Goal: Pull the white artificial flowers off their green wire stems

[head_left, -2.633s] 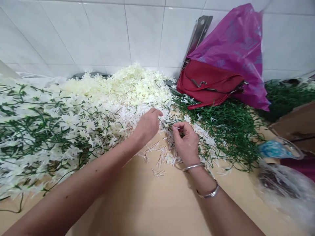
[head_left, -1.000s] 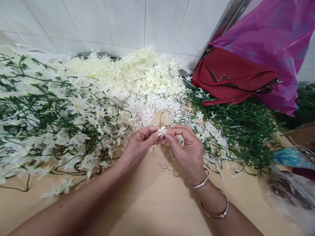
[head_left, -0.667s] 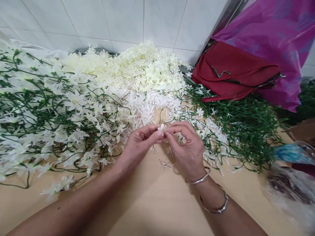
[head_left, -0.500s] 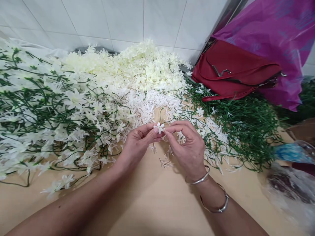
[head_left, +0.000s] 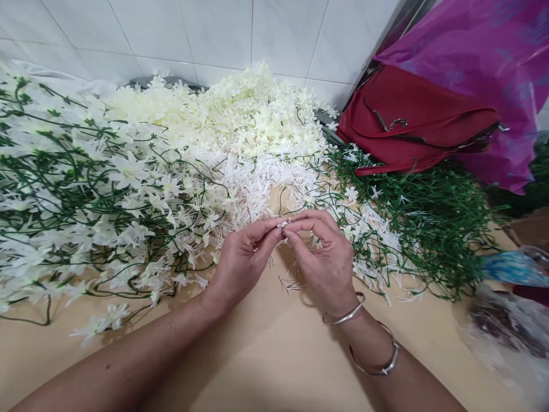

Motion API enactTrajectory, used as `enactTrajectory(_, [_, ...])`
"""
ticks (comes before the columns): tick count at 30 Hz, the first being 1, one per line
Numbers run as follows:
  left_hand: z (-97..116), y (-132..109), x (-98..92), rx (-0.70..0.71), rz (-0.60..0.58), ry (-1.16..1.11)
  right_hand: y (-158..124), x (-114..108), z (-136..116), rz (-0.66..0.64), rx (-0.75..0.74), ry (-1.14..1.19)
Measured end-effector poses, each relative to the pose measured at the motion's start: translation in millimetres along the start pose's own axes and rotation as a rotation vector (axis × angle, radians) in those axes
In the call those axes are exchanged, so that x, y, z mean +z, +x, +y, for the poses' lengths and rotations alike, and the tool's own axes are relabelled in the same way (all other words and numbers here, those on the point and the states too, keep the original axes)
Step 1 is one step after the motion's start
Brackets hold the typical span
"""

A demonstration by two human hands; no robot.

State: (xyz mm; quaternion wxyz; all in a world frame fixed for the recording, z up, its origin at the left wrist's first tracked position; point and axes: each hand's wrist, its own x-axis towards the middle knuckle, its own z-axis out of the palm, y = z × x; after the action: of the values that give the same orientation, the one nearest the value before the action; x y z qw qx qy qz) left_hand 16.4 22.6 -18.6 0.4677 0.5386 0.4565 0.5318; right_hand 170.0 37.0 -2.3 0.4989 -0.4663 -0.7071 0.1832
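White petals, mostly hidden by skin: a small flower (head_left: 282, 225), held over the desk (head_left: 278, 355) just on the near side of the stamen heap (head_left: 253, 183). Left hand (head_left: 240, 257): thumb and forefinger narrow, pinching the flower. Right hand (head_left: 328, 257): fingers likewise drawn together on it, from the other side. A few loose stamens (head_left: 290, 284) lie nearer the person than the heap. Left of the heap, stemmed white flowers (head_left: 128, 171) in a broad tangle; behind it, cream blossoms (head_left: 257, 120) piled against a tiled wall (head_left: 223, 34). Right of it, green stems (head_left: 441, 223); beyond, to the right, a red bag (head_left: 420, 114) before purple plastic (head_left: 480, 51).
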Motion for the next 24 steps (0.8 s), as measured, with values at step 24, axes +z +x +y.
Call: enactTrajectory(24, [-7,-2,4.8,-0.053,0.006,-0.086,1,-1,7,-0.039,0.046,0.110])
